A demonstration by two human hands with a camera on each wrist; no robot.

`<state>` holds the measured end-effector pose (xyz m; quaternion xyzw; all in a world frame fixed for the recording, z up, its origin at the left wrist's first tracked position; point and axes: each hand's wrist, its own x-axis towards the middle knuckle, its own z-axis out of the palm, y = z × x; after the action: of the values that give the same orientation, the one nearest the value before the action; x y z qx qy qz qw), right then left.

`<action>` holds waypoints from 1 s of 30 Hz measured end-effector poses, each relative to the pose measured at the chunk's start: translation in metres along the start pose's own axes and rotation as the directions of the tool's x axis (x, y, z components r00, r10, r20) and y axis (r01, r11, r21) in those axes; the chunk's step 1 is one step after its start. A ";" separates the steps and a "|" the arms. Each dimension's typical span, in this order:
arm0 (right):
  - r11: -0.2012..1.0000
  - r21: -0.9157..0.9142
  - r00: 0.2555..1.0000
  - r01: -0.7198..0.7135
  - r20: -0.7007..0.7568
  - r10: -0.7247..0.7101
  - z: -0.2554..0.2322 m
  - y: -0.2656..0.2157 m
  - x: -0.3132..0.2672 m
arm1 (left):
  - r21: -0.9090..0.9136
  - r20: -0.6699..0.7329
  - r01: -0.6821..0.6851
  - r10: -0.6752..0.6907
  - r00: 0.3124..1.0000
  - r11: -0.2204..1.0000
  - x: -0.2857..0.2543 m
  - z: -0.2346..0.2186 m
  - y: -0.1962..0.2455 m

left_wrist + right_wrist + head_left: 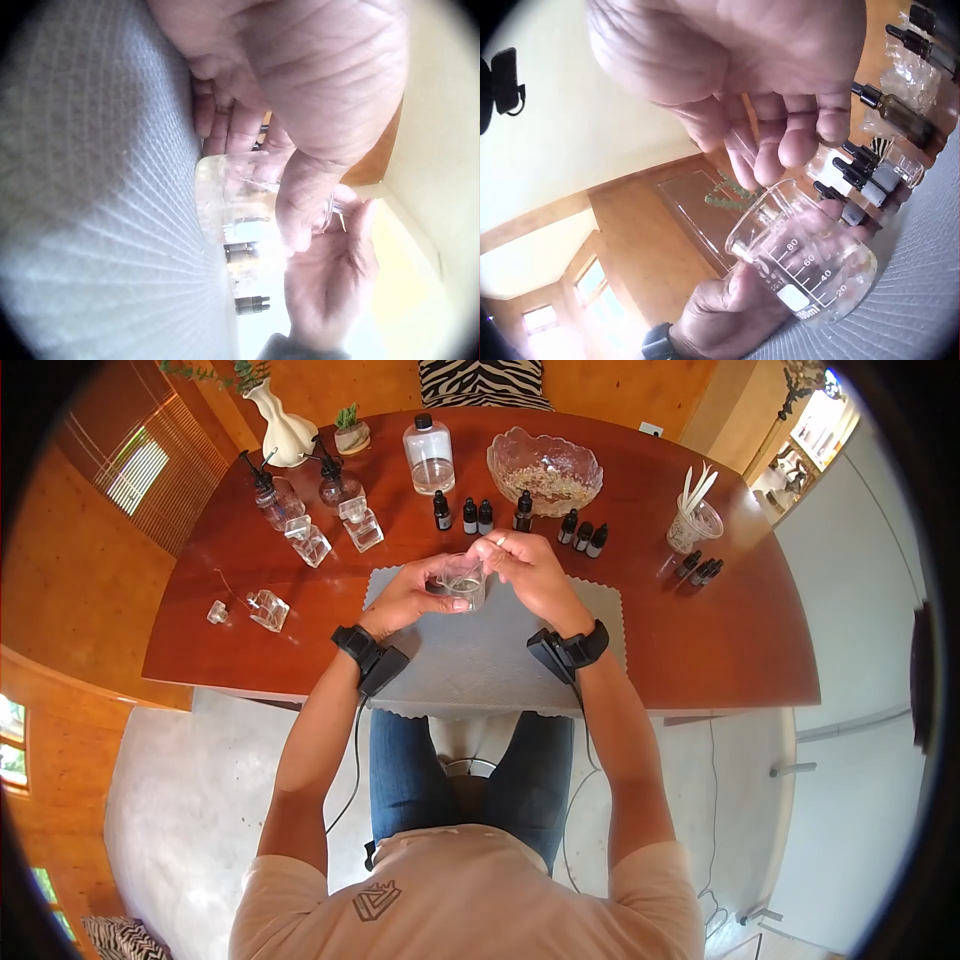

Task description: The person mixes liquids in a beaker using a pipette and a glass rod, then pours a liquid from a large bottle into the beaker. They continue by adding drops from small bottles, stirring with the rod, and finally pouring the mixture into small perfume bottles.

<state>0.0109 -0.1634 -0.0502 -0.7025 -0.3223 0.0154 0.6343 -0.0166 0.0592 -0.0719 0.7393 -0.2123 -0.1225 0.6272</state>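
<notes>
A clear glass beaker point(466, 588) stands over the grey mat point(480, 655). The left hand point(408, 598) holds it round the side, its thumb on the near wall in the left wrist view. Printed marks and a little clear liquid show in the beaker point(821, 274) in the right wrist view. Above the rim, the right hand point(532, 572) pinches a thin clear rod point(742, 144) between thumb and fingers; the rod slants toward the beaker's mouth. The right hand point(326, 281) faces the left hand across the beaker in the left wrist view.
Several dark dropper bottles point(470, 516) line the back of the mat. Behind them are a large bottle point(432, 472) and a glass bowl point(545, 475). Square glass bottles point(362, 528) stand left; a cup point(684, 532) with white sticks and more small bottles point(706, 571) stand right.
</notes>
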 end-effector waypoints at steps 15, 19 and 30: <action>1.000 0.005 1.000 -0.012 -0.013 0.012 0.000 -0.002 0.001 | 0.003 0.016 0.019 -0.019 1.000 1.000 -0.001 -0.001 0.002; 0.999 0.016 0.997 -0.038 0.071 0.037 -0.005 0.001 0.000 | 0.014 0.009 0.001 -0.001 1.000 1.000 -0.001 -0.001 0.001; 0.999 0.026 1.000 -0.018 -0.025 0.019 -0.002 0.003 0.002 | 0.020 0.009 -0.021 0.021 1.000 1.000 0.000 -0.002 0.000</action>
<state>0.0146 -0.1637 -0.0521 -0.6973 -0.3077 0.0167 0.6472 -0.0158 0.0606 -0.0720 0.7428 -0.2240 -0.1169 0.6201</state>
